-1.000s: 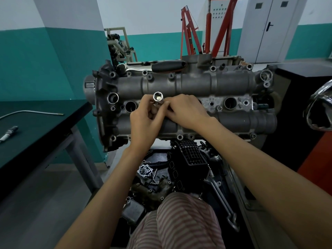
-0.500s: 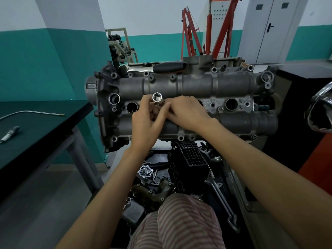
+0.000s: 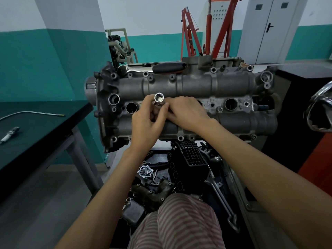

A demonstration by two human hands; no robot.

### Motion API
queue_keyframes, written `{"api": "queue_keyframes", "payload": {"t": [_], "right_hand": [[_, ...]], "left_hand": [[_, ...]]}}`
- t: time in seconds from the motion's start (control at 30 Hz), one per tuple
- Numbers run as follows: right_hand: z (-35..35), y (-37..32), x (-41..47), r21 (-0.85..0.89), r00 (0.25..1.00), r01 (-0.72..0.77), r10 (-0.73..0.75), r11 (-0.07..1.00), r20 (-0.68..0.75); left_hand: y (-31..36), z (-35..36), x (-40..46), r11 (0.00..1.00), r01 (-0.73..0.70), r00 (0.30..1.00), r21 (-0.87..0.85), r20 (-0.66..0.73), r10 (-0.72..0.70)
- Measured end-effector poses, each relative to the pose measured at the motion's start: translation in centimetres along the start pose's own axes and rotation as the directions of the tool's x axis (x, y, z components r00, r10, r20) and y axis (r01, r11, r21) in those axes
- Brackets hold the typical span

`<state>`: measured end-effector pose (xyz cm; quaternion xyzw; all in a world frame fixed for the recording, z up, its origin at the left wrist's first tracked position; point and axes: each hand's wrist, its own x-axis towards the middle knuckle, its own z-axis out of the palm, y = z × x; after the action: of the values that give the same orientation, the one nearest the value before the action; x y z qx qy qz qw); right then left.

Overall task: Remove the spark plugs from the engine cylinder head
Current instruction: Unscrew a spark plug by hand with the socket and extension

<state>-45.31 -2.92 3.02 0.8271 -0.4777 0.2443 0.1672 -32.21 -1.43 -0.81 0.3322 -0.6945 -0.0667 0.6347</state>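
**Both hands on the plug socket at the 2nd well**

Cyl. head (image 3: 197,87) sat on its stand, cam cover facing the person, plug wells in a row across the middle. Far-left well (image 3: 131,107) was open and dark, another open well (image 3: 230,104) showed toward the right; whether plugs remained down in them couldn't be told. Between those, both hands met over one well.

Left hand (image 3: 145,123) had fingers curled round the shank of a chrome spark plug socket (image 3: 159,97), open drive end tilted up toward the camera. Right hand (image 3: 186,114) came in from the right, fingertips pinching the same tool just below its rim. Judgement: two-handed grip was for spinning or lifting the socket by fingers alone, which suits a plug already broken loose – no ratchet was on it. Ratchet w/ black handle (image 3: 169,67) lay parked on the far edge of the head, within reach.

One spark plug (image 3: 9,135) lay on the dark bench (image 3: 36,126) at left, well apart from the engine, near a bent metal tube (image 3: 32,113) – prob. one already out, so task looked partway done. Loose engine parts (image 3: 154,178) sat in the tray below, near the person's striped knee (image 3: 177,221).
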Motion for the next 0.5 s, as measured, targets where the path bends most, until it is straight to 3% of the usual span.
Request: {"api": "queue_keyframes", "payload": {"t": [0.3, 0.5], "right_hand": [[-0.37, -0.17, -0.17, 0.068, 0.998, -0.065, 0.063, 0.996, 0.027], [-0.09, -0.13, -0.03, 0.046, 1.000, 0.004, -0.005, 0.999, 0.021]], "left_hand": [[0.26, 0.15, 0.09, 0.998, 0.067, 0.996, -0.018, -0.052, -0.068], [0.63, -0.16, -0.22, 0.999, 0.009, 1.000, -0.048, -0.005, -0.009]]}}
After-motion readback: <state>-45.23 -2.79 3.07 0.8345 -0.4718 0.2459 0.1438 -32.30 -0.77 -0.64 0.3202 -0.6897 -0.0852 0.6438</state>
